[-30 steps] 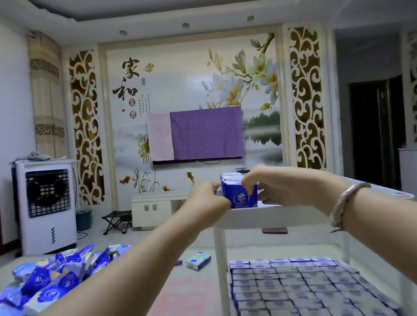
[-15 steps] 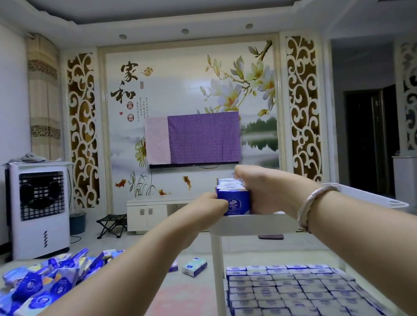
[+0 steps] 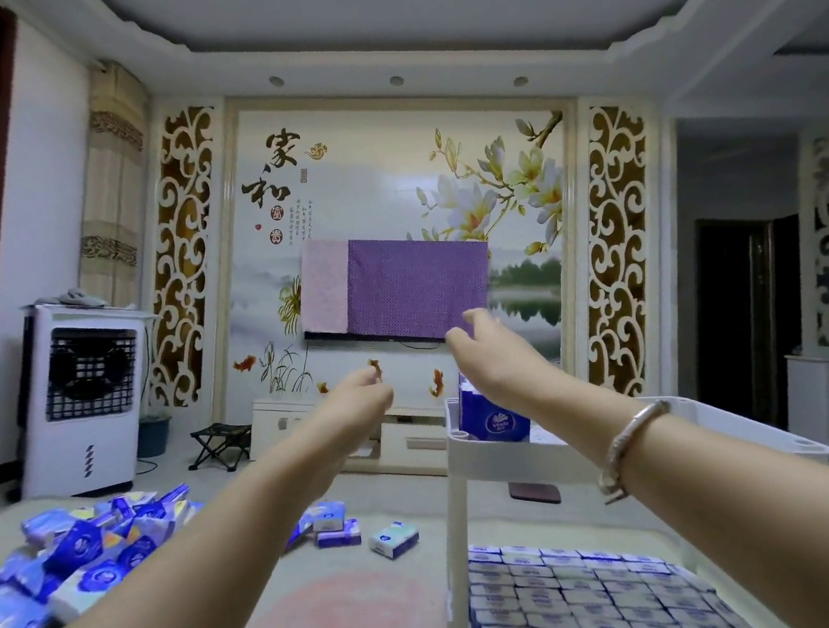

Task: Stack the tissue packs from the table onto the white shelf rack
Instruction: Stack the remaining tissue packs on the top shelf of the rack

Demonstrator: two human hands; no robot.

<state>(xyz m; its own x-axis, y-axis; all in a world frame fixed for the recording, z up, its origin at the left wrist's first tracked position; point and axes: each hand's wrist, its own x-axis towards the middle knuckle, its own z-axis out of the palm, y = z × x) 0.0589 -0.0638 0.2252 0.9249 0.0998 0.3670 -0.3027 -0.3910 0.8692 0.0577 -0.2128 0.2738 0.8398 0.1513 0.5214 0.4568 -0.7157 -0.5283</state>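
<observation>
Living-room desk at your eight o'clock carries the loose tissue packs (image 3: pixel 84 553), nearer your empty, loosely curled left hand (image 3: pixel 359 396) than your spread right hand (image 3: pixel 477 343).

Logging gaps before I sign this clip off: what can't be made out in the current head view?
- Packs on the top shelf: count hidden; the right forearm and the shelf rim cover most of them.
- Lower shelf packs: rows cut off by the bottom edge.
- Pile on the left: blurred, cut by the left edge.
- Left hand: fingertips motion-blurred; it holds nothing visible.
- Right hand: open, fingertips blurred.
</observation>
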